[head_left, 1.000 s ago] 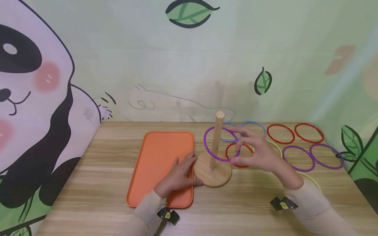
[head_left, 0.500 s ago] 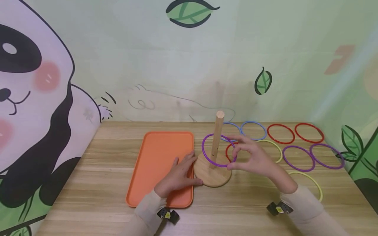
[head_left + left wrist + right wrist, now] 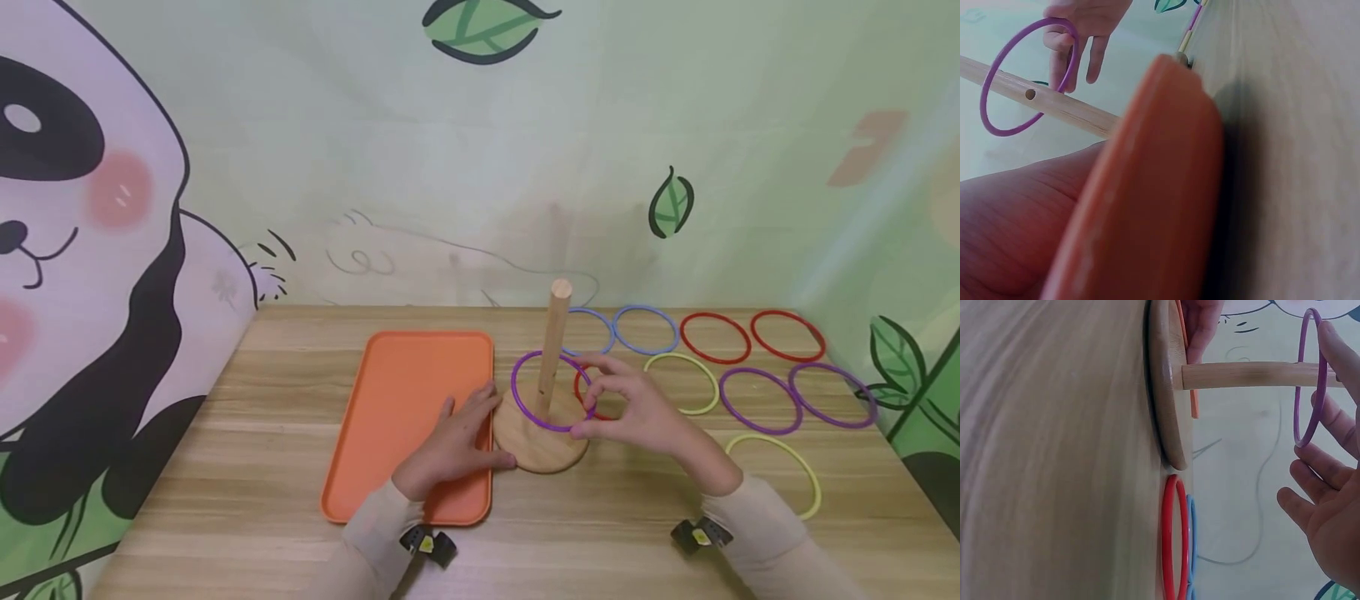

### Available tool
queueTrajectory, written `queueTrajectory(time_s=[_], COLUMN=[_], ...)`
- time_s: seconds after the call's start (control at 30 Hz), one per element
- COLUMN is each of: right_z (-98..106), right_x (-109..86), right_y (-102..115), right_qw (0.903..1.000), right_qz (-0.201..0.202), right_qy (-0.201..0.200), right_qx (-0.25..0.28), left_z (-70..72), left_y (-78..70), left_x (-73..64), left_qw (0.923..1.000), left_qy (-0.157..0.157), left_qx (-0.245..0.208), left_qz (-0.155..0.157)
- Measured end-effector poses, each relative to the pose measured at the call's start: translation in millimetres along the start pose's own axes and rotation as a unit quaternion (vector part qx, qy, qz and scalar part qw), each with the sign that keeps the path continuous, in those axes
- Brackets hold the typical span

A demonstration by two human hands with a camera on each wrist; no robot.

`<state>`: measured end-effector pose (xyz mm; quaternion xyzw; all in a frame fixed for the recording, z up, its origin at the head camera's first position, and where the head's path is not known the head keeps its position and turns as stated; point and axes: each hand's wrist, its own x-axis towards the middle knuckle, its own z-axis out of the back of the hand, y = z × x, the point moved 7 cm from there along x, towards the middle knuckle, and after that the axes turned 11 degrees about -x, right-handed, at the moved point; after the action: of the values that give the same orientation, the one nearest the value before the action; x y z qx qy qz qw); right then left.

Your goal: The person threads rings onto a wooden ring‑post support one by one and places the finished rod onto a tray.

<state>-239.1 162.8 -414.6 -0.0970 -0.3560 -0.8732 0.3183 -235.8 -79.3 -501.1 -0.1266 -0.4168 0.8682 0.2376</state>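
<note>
My right hand [image 3: 630,410] pinches a thin purple ring [image 3: 513,388] at its right side between thumb and fingers. The ring encircles an upright wooden peg [image 3: 553,342], partway down it; the right wrist view shows the ring [image 3: 1299,406] well above the round wooden base [image 3: 1169,387]. My left hand [image 3: 453,446] lies across the right edge of an orange tray [image 3: 405,375], its fingers extended. Its fingertips and thumb reach the left rim of the peg's round base [image 3: 546,457]. In the left wrist view the tray's side [image 3: 1166,187] fills the middle and hides most of that hand.
Rings lie flat to the right of the stand: two blue [image 3: 646,352], several red [image 3: 716,362], two purple [image 3: 761,432] and two yellow-green [image 3: 813,483]. One red ring is partly behind my right hand. A painted wall [image 3: 450,167] rises behind the table [image 3: 247,467].
My right hand has lowered the purple ring along the peg, moving down and slightly left. The left hand has stayed in place.
</note>
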Motion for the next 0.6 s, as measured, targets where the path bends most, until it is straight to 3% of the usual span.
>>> queueTrajectory(time_s=[0.6], right_z=[-14], right_x=[-4.8], right_y=[-7], right_qw=[0.9995], right_qz=[0.002], right_qy=[0.009], right_qx=[-0.029], left_z=[0.1], left_y=[0.7], left_x=[-0.4], left_qw=[1.0000], left_qy=[0.002], left_qx=[-0.004], left_qz=[-0.001])
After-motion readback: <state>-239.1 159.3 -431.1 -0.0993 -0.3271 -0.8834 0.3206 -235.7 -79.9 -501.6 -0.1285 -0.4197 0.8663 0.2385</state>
